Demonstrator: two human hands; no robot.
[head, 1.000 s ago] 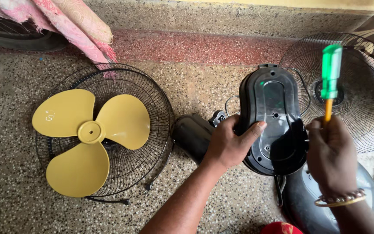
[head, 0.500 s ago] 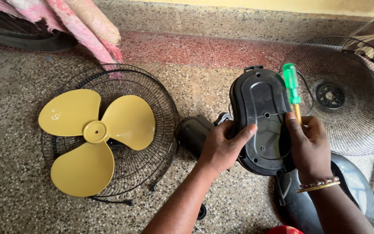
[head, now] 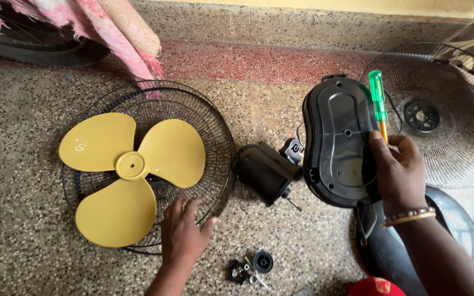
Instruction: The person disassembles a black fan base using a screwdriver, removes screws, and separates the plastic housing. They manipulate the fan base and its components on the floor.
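Observation:
My right hand holds a green-handled screwdriver point down and rests on the edge of a black oval fan housing cover, keeping it upright. My left hand lies flat with fingers spread on the rim of a black wire fan guard on the floor. A yellow three-bladed fan propeller sits inside that guard. A black fan motor with its shaft lies between the guard and the cover.
A second wire guard lies at the right. Small black knobs and screws sit on the speckled floor near me. A dark round fan base is under my right arm. Pink cloth hangs at top left.
My left hand has let go of the black cover and moved left and down onto the wire guard's rim. My right hand now steadies the cover alone, still holding the screwdriver.

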